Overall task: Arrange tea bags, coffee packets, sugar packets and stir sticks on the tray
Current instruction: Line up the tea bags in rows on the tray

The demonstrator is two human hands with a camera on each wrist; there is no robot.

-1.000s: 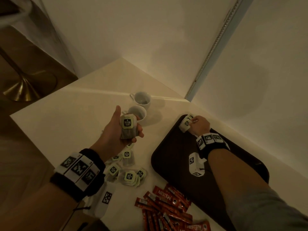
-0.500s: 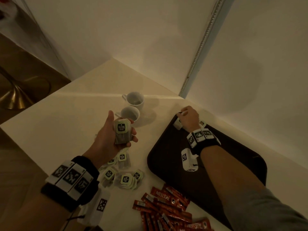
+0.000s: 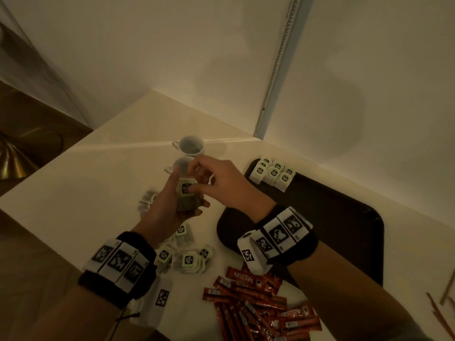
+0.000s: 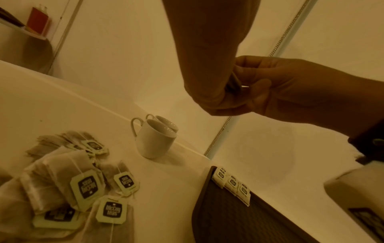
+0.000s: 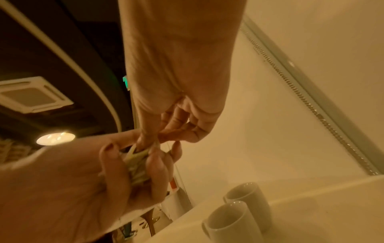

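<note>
My left hand (image 3: 172,200) grips a small stack of tea bags (image 3: 186,198) above the white table, near the cups. My right hand (image 3: 211,183) has reached across and pinches the top tea bag's tag between thumb and finger. In the right wrist view the right hand's fingertips (image 5: 145,141) dig into the stack (image 5: 138,166) held by the left hand (image 5: 72,180). The dark tray (image 3: 332,230) lies to the right, with several tea bags (image 3: 272,173) in neat rows at its far left corner. Loose tea bags (image 3: 189,258) lie in a pile under my left wrist.
Two white cups (image 3: 191,146) stand just beyond my hands. Red coffee packets (image 3: 258,303) are heaped at the table's near edge, and brown stir sticks (image 3: 442,311) lie at the far right. Walls enclose the table corner behind the tray.
My right hand left the tray's far corner, where tea bags now lie, and came left to the stack in my left hand. The left hand still holds its stack.
</note>
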